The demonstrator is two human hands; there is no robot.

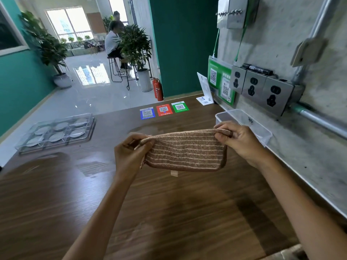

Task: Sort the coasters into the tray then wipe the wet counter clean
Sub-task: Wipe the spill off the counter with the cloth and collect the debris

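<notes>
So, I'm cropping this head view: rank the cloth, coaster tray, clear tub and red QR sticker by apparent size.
1. Cloth and coaster tray: alike, and the cloth is nearer.
2. Clear tub.
3. Red QR sticker.

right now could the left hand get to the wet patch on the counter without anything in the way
Probably yes. The wet patch lies on bare counter just left of the left hand, nothing between them. But that hand and the right hand are both pinching the cloth.

Head-worn camera looks forward and down, close over the counter.
</notes>
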